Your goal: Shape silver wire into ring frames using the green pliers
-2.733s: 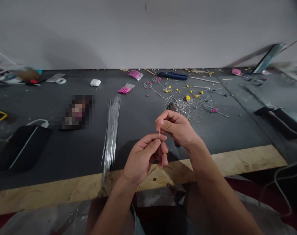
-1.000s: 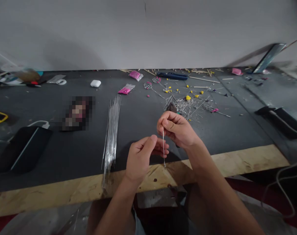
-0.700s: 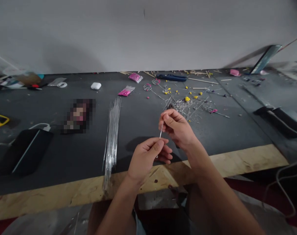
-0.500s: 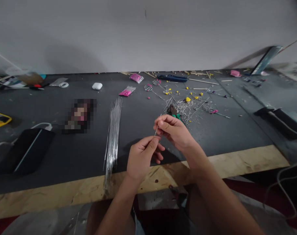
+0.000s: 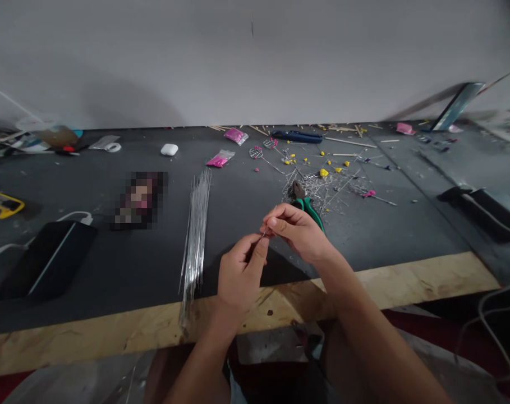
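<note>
Between my two hands is a short, thin metal wire (image 5: 265,231), mostly hidden by the fingers. My left hand (image 5: 241,270) pinches its lower end between thumb and forefinger. Just above, my right hand (image 5: 299,231) pinches the upper part, and the fingertips of both hands nearly meet. Green-handled pliers (image 5: 312,211) lie right behind my right hand, their dark jaws on a heap of cut wire pieces (image 5: 317,188). To the left of my left hand, a long bundle of straight silver wires (image 5: 196,230) rests on the dark table, its near end over the wooden edge.
Two pink packets (image 5: 221,159) lie behind the bundle, near a dark blue tool (image 5: 297,136). Yellow bits (image 5: 324,173) and two wire loops with pink pieces (image 5: 256,152) are scattered around. A white earbud case (image 5: 169,149), a black power bank (image 5: 48,258) and a yellow-handled cutter (image 5: 8,205) are leftward.
My hands have come closer together along the wire, and less of it shows. The left fingers have curled in. More of the pliers' green handles is visible.
</note>
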Demonstrator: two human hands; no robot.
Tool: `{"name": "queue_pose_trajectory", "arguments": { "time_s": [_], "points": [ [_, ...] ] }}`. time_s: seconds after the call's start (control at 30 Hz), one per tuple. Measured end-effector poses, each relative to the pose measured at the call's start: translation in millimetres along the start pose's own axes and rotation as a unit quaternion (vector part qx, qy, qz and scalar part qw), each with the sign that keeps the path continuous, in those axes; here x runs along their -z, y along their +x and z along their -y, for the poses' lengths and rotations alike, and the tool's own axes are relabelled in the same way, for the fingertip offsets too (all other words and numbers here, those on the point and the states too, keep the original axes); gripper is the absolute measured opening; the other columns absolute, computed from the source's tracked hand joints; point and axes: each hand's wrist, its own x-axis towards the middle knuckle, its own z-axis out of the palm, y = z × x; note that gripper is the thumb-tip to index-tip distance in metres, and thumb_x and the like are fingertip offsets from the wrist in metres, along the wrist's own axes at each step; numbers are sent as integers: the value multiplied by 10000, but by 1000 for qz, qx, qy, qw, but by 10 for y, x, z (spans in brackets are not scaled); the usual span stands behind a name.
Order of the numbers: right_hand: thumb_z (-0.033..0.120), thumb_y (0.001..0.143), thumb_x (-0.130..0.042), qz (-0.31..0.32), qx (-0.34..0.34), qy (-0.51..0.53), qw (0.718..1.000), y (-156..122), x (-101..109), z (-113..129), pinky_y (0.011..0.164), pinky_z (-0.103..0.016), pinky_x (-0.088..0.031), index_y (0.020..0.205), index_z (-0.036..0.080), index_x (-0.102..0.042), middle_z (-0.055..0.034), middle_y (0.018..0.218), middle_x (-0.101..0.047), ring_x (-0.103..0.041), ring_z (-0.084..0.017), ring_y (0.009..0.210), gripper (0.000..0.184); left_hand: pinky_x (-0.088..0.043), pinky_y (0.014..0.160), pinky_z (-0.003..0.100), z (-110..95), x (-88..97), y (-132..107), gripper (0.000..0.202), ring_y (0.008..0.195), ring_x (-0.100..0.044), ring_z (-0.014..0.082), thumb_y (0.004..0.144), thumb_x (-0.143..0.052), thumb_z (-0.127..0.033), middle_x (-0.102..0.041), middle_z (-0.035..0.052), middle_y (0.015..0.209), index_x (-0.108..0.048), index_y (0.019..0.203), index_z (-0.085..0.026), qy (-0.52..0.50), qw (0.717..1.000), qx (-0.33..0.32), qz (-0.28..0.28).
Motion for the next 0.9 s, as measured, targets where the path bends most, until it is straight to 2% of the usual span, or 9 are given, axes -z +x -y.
{"name": "queue_pose_trajectory", "arguments": {
  "time_s": [0.1, 0.23, 0.5, 0.73, 0.9],
  "points": [
    [250, 776, -668, 9, 14, -31, 999, -5, -8, 0, 663, -228, -448, 758, 192, -640, 7, 764, -627, -550, -87, 697, 66, -417, 575, 220, -21, 12, 2, 249, 605, -535, 124, 840, -537, -365, -602, -7, 670, -672, 990, -219, 26, 999, -20, -14],
    [258, 786, -652, 18, 23, -57, 998, -15, -28, 22, 666, -238, -455, 749, 191, -627, 3, 779, -608, -538, -92, 695, 81, -399, 535, 211, -53, 13, 10, 240, 541, -515, 111, 839, -538, -341, -606, -13, 634, -688, 975, -213, 24, 999, -31, -19],
    [274, 797, -635, 40, 47, -72, 996, -40, -32, 73, 559, -235, -449, 750, 205, -616, 12, 745, -565, -509, -91, 606, 86, -355, 425, 190, -104, -24, 24, 224, 420, -450, 68, 844, -516, -280, -583, -27, 596, -689, 954, -191, -51, 999, 3, 17],
    [232, 788, -642, 43, 70, -70, 994, -25, -12, 96, 611, -228, -441, 743, 197, -633, 9, 778, -567, -515, -83, 659, 58, -340, 391, 173, -112, -51, 34, 229, 391, -434, 47, 848, -515, -267, -565, -37, 598, -662, 998, -177, -88, 995, 24, 30],
    [242, 776, -656, 41, 60, -62, 995, -20, -10, 94, 605, -232, -440, 739, 197, -635, 12, 772, -574, -515, -83, 651, 61, -358, 406, 177, -111, -50, 37, 224, 404, -452, 50, 847, -523, -269, -567, -32, 605, -663, 994, -175, -90, 995, 22, 30]
  ]
}}
